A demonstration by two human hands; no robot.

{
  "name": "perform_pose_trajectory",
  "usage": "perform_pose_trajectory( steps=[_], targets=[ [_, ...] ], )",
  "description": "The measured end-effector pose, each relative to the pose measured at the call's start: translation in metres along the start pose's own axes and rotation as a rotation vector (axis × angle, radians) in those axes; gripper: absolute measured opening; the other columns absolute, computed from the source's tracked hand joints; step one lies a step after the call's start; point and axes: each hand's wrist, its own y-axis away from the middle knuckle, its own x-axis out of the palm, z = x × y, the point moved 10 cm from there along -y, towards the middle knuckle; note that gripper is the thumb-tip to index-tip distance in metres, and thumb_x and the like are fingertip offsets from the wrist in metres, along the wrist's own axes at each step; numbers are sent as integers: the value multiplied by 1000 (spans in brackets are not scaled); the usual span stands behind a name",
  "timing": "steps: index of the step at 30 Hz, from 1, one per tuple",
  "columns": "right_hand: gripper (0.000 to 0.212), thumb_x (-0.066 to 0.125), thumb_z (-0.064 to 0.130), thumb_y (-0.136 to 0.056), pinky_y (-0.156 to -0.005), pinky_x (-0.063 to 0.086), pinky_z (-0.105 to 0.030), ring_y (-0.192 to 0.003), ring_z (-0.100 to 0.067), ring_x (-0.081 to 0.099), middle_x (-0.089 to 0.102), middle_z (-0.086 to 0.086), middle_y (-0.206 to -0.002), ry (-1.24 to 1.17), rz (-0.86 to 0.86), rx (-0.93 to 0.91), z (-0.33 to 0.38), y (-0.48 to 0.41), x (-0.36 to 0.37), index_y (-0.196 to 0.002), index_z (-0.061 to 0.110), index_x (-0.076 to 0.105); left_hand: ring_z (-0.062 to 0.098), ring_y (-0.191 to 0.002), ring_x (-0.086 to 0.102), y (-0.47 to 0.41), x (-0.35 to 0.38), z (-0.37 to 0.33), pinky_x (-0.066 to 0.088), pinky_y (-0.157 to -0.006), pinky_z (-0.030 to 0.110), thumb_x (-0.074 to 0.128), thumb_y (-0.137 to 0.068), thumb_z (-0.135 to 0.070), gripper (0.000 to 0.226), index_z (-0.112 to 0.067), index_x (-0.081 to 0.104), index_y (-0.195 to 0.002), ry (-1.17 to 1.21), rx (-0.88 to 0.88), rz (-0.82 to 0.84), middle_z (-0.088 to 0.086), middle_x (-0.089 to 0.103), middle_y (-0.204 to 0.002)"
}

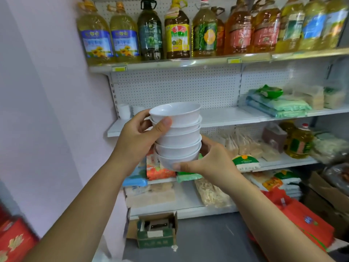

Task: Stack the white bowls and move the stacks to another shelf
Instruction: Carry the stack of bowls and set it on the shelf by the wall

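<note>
A stack of several white bowls (179,137) is held in the air in front of the shelving, a little below the white shelf (226,116). My left hand (137,137) grips the upper bowls from the left, thumb across their sides. My right hand (209,159) holds the bottom of the stack from the right, thumb under the lowest bowl. Two small white cups or bowls (124,110) stand at the far left back of that white shelf.
Large oil bottles (177,31) line the top shelf. Green and white bags (277,104) lie on the right of the white shelf. Lower shelves hold packaged goods and an oil bottle (298,142). A cardboard box (156,231) and red bags (306,222) sit on the floor.
</note>
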Motion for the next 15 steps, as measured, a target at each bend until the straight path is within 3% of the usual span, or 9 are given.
perform_pose_trajectory(
  steps=[4, 9, 12, 15],
  targets=[
    [67, 101, 17, -58, -95, 58, -31, -108, -5, 71, 78, 12, -108, -19, -57, 0, -14, -59, 19, -117, 24, 72, -4, -85, 72, -69, -19, 20, 57, -65, 21, 74, -74, -44, 50, -28, 67, -121, -7, 21, 68, -18, 78, -93],
    [62, 100, 11, -58, -83, 55, -15, -102, 0, 71, 78, 16, -104, -44, -90, 9, -39, -119, 31, -111, 26, 72, 3, -103, 74, -133, -32, 55, 61, -80, 27, 76, -71, -47, 51, -36, 67, -120, -51, 11, 176, -16, 78, -114],
    [64, 101, 13, -57, -87, 56, -19, -104, -2, 71, 79, 13, -106, -42, -99, 25, -63, -153, 37, -114, 23, 72, 4, -104, 74, -167, -35, 81, 60, -89, 34, 77, -68, -53, 53, -35, 70, -117, -64, 10, 183, -16, 78, -114],
    [67, 101, 13, -57, -94, 57, -30, -107, -5, 71, 78, 11, -109, -44, -90, 29, -88, -191, 41, -117, 21, 72, 1, -102, 74, -202, -38, 109, 60, -88, 31, 78, -68, -46, 76, -35, 57, -140, -43, 4, 137, -12, 78, -117]
  ],
)
